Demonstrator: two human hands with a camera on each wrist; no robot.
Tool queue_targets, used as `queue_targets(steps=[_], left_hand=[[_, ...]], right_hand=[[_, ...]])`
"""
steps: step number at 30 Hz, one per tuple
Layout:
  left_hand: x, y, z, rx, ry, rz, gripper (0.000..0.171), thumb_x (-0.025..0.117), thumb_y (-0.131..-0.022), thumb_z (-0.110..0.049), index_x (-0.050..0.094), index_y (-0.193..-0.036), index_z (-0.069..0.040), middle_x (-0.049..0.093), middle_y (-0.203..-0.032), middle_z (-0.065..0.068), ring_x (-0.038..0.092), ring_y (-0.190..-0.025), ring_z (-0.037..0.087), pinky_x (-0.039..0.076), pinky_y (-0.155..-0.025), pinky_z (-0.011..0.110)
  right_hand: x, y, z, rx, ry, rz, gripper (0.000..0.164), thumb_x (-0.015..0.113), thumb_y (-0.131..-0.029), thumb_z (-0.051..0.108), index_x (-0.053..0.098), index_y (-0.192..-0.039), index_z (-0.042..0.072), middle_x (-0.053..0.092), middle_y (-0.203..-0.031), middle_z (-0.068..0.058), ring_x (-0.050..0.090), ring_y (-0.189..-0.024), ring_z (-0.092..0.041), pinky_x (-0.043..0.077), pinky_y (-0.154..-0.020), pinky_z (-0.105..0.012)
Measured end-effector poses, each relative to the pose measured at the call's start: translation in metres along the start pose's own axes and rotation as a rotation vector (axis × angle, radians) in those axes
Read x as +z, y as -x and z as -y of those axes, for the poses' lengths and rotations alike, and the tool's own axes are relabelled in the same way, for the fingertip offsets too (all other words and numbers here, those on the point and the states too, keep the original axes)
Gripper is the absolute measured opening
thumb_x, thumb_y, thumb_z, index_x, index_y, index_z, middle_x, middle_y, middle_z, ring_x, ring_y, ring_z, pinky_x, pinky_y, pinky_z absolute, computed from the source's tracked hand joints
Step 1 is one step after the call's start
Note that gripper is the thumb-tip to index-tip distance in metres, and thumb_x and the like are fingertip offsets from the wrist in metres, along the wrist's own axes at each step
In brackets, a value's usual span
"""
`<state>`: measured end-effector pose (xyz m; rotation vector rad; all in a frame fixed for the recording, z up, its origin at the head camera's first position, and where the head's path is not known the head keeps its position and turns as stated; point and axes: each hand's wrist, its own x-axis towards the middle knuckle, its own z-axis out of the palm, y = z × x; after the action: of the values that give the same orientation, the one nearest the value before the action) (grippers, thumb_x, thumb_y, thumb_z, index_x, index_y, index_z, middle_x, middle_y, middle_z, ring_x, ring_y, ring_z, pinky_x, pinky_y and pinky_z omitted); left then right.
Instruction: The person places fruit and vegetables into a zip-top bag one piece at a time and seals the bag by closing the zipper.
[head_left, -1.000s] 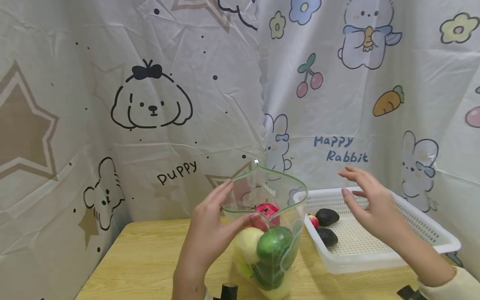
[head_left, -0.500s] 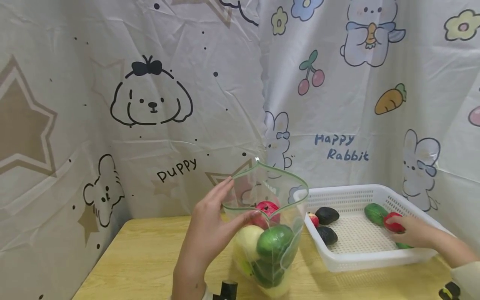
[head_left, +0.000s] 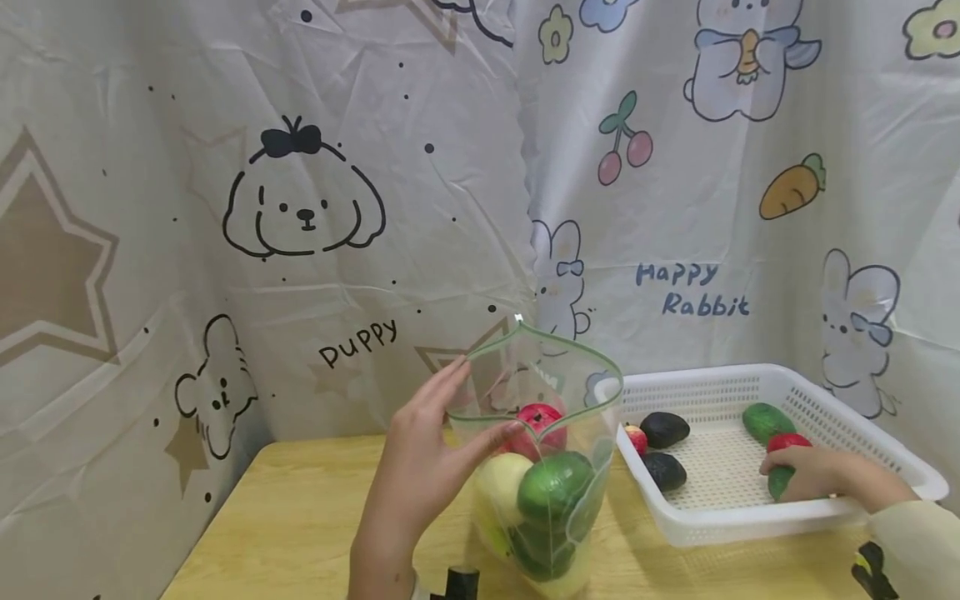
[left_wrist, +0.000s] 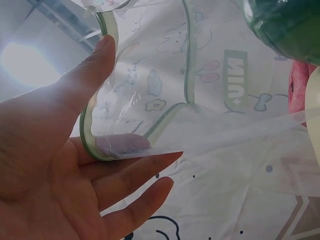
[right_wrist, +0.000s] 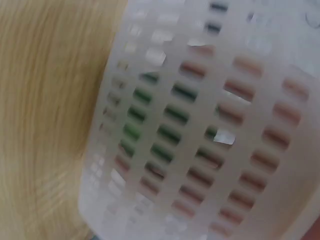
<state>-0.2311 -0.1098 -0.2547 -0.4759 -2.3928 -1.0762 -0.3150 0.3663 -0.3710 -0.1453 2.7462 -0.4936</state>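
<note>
My left hand (head_left: 420, 467) holds the mouth of a clear zip bag (head_left: 573, 437) with a green rim, thumb at the front edge and fingers at the left side. Through the plastic show a red fruit (head_left: 540, 429), a pale yellow fruit (head_left: 498, 483) and green oval fruits (head_left: 557, 485). In the left wrist view the thumb lies on the rim of the bag (left_wrist: 190, 55). Inside the white basket (head_left: 750, 523), my right hand (head_left: 813, 473) curls its fingers round a green oval fruit (head_left: 780, 482), partly hidden by the hand. Beside it lies another red fruit (head_left: 789, 442).
Two dark avocados (head_left: 664, 429) and a small red fruit (head_left: 636, 438) lie at the basket's left end. Another green fruit (head_left: 767, 423) is behind the right hand. The basket's slotted wall (right_wrist: 200, 120) fills the right wrist view. A printed curtain (head_left: 337, 208) hangs behind the wooden table (head_left: 315, 517).
The right hand has come down from above the basket, passing from the red fruit to the green one in front. The left hand stays on the bag. The head view has shifted slightly.
</note>
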Motion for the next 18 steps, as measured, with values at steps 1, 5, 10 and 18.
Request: queue_targets(steps=[1,5,10,18], left_hand=[[0.001,0.0,0.0,0.003,-0.003,0.0,0.085,0.064,-0.071,-0.063,0.046,-0.138,-0.014,0.044,-0.146,0.002,0.038,-0.132,0.021,0.041,-0.105,0.049],[0.002,-0.001,0.0,0.005,-0.005,-0.003,0.086,0.064,-0.07,-0.064,0.046,-0.138,-0.014,0.044,-0.146,0.002,0.038,-0.132,0.021,0.038,-0.107,0.05],[0.002,-0.001,0.0,0.003,0.001,0.001,0.086,0.063,-0.07,-0.064,0.045,-0.138,-0.015,0.044,-0.146,0.003,0.038,-0.132,0.021,0.038,-0.106,0.05],[0.001,-0.001,0.001,0.0,-0.009,0.004,0.085,0.062,-0.071,-0.065,0.045,-0.138,-0.016,0.045,-0.146,0.003,0.039,-0.132,0.022,0.039,-0.106,0.051]], right_hand=[[0.001,0.0,0.003,-0.005,-0.003,-0.003,0.051,0.075,-0.068,0.022,0.06,-0.114,0.006,0.056,-0.114,-0.029,0.049,-0.096,-0.037,0.047,-0.083,-0.059],[0.004,-0.001,0.015,-0.063,0.036,-0.038,0.048,0.076,-0.066,0.022,0.06,-0.11,0.011,0.059,-0.11,-0.019,0.05,-0.093,-0.03,0.05,-0.08,-0.052],[0.003,-0.002,0.027,-0.176,0.116,-0.137,0.047,0.076,-0.062,0.019,0.06,-0.105,0.01,0.06,-0.102,-0.014,0.05,-0.084,-0.025,0.049,-0.069,-0.043],[-0.009,0.008,0.065,-0.374,0.133,-0.416,0.053,0.079,-0.063,0.017,0.059,-0.111,0.003,0.064,-0.095,-0.011,0.053,-0.076,-0.018,0.05,-0.059,-0.034]])
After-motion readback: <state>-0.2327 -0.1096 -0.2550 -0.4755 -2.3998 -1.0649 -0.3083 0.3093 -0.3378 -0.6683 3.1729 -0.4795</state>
